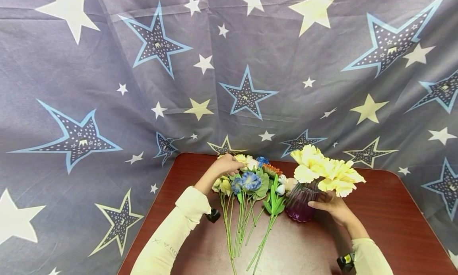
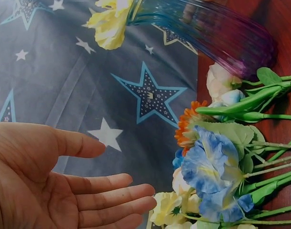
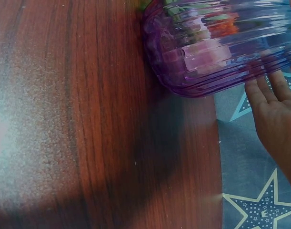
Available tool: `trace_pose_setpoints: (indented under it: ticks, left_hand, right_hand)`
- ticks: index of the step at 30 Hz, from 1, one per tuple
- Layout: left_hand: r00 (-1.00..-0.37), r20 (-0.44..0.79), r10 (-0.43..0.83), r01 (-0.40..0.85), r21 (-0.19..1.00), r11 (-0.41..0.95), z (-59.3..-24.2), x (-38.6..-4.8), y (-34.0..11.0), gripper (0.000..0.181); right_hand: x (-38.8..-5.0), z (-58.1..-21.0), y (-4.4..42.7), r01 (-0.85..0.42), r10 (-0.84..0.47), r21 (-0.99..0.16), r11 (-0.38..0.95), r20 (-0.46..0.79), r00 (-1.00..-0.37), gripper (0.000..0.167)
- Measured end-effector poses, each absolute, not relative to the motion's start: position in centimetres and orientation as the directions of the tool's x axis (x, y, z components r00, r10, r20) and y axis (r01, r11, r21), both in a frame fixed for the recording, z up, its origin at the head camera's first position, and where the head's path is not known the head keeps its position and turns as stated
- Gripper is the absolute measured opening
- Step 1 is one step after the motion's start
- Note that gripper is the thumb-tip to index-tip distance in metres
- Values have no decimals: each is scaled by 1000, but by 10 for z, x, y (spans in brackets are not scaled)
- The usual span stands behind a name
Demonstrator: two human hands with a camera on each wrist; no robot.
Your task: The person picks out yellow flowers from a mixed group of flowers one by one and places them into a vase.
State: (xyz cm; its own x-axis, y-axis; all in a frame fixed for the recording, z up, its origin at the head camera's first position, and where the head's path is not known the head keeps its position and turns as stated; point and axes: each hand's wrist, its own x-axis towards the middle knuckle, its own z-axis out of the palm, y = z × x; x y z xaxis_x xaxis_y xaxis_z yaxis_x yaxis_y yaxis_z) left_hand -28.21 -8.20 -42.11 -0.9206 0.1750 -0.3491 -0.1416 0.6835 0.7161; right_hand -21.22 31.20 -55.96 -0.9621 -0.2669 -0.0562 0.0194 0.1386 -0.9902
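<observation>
My right hand [image 1: 334, 208] holds the side of a ribbed glass vase [image 1: 301, 205], purple at the base and blue higher up; its fingers [image 3: 265, 90] lie against the glass in the right wrist view. Two large yellow flowers [image 1: 339, 175] stick out of the vase's mouth. Over the far left of a bunch of loose flowers hovers my left hand [image 1: 226, 165], palm showing and fingers straight with nothing in them in the left wrist view. Nearest it are small yellow flowers [image 1: 224, 186], blue flowers [image 2: 209, 160], and an orange flower [image 2: 185, 128].
The loose flowers' green stems [image 1: 237, 227] point toward the table's front. White tulip-like buds [image 1: 281, 184] with long green leaves lie just left of the vase. A grey star-printed cloth [image 1: 247, 136] hangs behind the reddish-brown table [image 1: 386, 211].
</observation>
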Motion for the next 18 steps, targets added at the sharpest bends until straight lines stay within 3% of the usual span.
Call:
trace_pose_setpoints:
  ticks: [5,12,18]
  left_hand:
    - [-937,-314,150,-106,668,737,-423,-281,-89,26]
    - [-964,-254,76,-59,486,872,-434,-278,-101,50]
    - [-971,-239,3,-95,396,913,-443,-276,-108,44]
  right_hand:
    - [-212,-559,311,38,-266,-990,133,-72,-961,24]
    - [-211,-558,311,47,-260,-989,139,-82,-962,24]
    - [-211,-558,311,36,-270,-989,140,-73,-960,23]
